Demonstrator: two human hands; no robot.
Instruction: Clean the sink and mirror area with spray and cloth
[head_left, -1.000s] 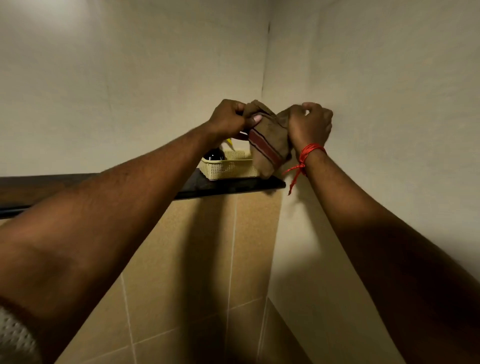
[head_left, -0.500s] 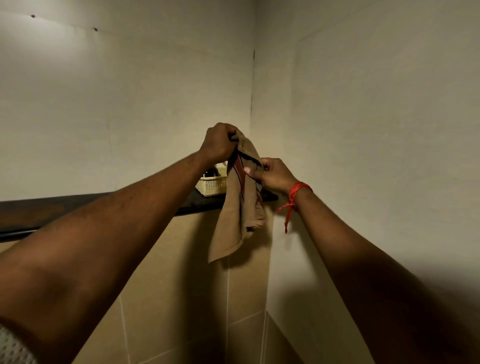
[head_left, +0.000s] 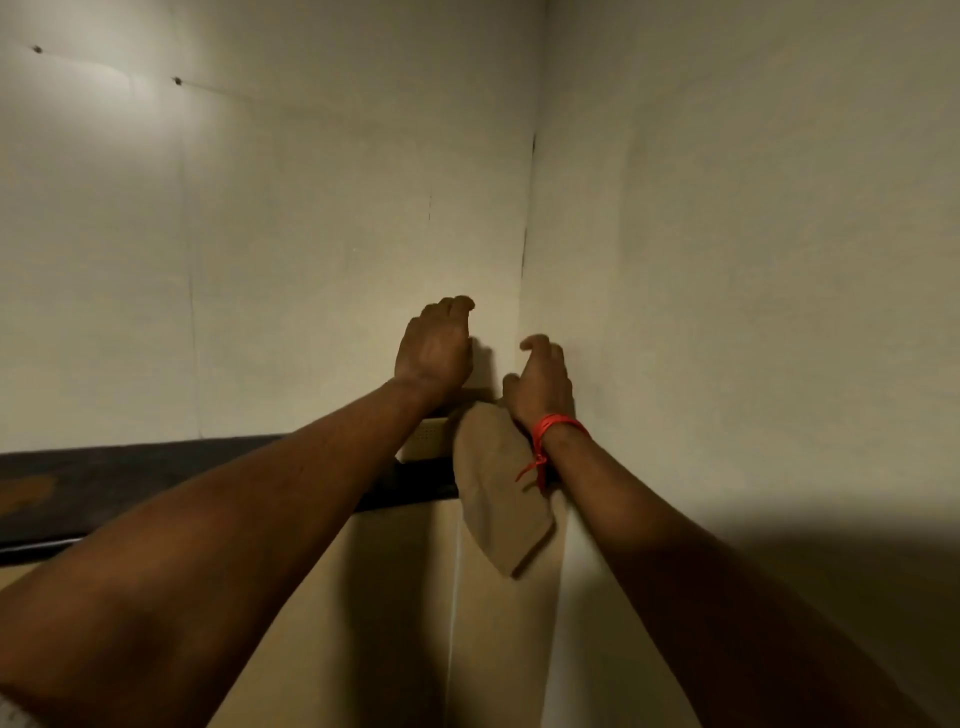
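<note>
A brown cloth (head_left: 498, 499) hangs down over the front edge of the dark shelf (head_left: 156, 478) in the wall corner, partly covering a cream plastic basket (head_left: 428, 439). My left hand (head_left: 434, 348) is raised above the basket near the back wall, its fingers loosely curled and holding nothing. Just above the top of the cloth, close to the right wall, my right hand (head_left: 540, 382) has relaxed fingers and grips nothing. A red thread is tied round that wrist. No spray bottle, sink or mirror is in view.
Pale walls meet in a corner right behind my hands. Tan tiles cover the wall below the shelf. The shelf runs away to the left edge of the view.
Both hands gripped the cloth in front of the basket before. Now the cloth hangs from the shelf edge and both hands have let go and lifted above it.
</note>
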